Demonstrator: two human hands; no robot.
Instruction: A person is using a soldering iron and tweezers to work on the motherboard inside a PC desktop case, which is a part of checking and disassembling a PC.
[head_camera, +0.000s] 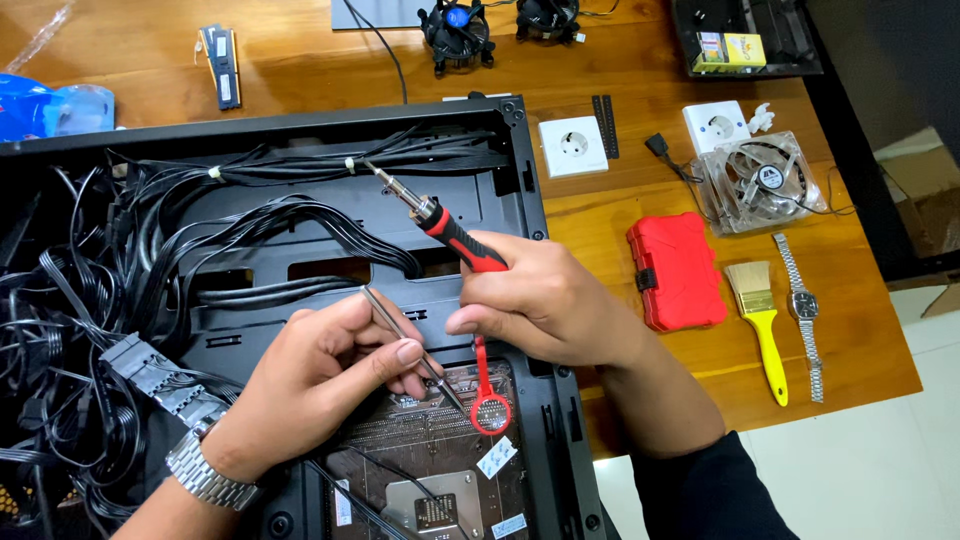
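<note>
My right hand (545, 300) grips a red-and-black screwdriver (450, 235), its metal tip pointing up and left over the open black computer case (520, 200). A small red round mesh-headed tool (489, 410) hangs below that hand. My left hand (320, 375), with a metal watch on the wrist, pinches thin metal tweezers (405, 340) whose point reaches down to the motherboard (430, 440). Both hands hover close together above the board's upper edge.
Bundles of black cables (100, 270) fill the case's left side. On the wooden table (600, 200) lie a red box (678, 270), a yellow-handled brush (760, 320), a wristwatch (805, 310), a clear fan (762, 182), two white sockets, memory sticks (222, 65) and black coolers (457, 30).
</note>
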